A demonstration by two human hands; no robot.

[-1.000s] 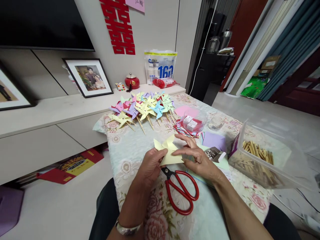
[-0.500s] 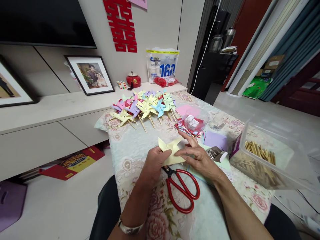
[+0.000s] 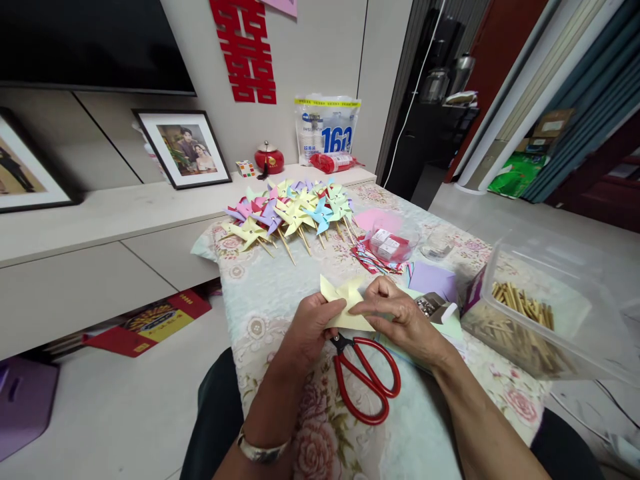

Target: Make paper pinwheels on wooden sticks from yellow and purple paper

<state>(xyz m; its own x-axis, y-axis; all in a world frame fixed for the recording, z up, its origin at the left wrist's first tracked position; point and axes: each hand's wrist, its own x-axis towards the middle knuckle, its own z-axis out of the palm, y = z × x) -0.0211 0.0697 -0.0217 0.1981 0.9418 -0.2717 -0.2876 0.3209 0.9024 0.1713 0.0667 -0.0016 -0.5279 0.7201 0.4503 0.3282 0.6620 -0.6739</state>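
We are folding the yellow paper (image 3: 345, 308) just beyond the red scissors (image 3: 365, 380): our left hand (image 3: 313, 323) keeps pinching its near edge while our right hand (image 3: 400, 317), fingers now curled, is pressing another corner inward, so the pinwheel shape is closing up.

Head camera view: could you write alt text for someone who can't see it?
Two hands, left hand and right hand, fold a yellow paper above red scissors on a flowered table. Finished pinwheels lie farther back; a box of sticks sits at the right.
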